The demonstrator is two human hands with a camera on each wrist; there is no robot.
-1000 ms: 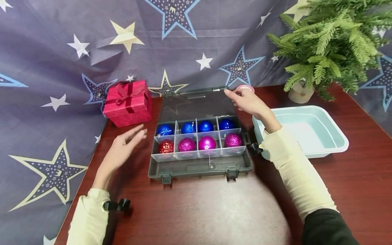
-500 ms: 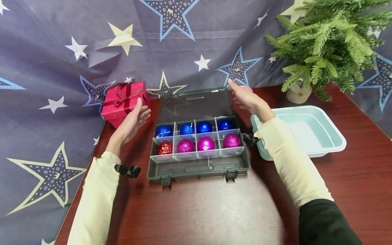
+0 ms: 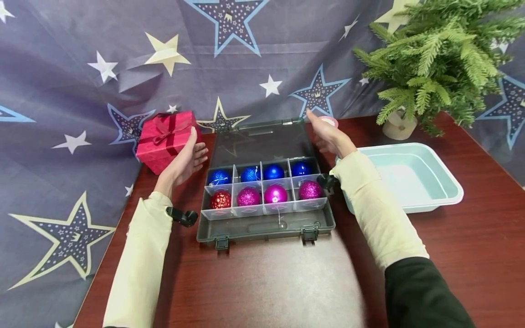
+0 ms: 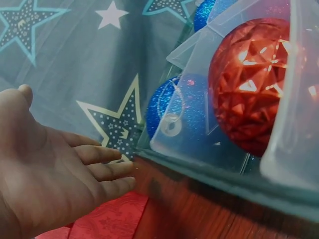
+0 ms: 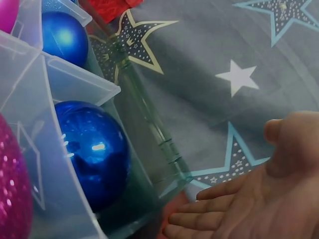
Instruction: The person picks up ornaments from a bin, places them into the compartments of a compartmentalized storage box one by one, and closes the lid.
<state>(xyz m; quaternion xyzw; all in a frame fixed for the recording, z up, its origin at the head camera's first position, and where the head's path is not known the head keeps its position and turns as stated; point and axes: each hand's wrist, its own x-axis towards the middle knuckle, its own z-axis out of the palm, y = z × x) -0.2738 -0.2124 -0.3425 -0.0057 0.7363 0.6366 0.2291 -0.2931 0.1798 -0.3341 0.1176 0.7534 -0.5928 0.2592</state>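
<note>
A grey plastic case lies on the table with its see-through lid folded back. Clear dividers split it into compartments of Christmas baubles: a back row of blue ones, such as the shiny blue bauble, and a front row with a red bauble at the left and pink baubles beside it. My left hand is held up left of the case, in front of the gift box, fingers extended and holding nothing. To the right of the lid my right hand is likewise raised, fingers extended, nothing in it.
A red gift box with a ribbon stands at the back left. On the right sits a pale blue basin, with a small artificial fir tree behind it. A pink round item shows behind my right hand.
My left hand has moved up and right towards the case, its palm turning inward. My right hand has come away from the lid's corner and shifted slightly, fingers straightening. The baubles stay put.
</note>
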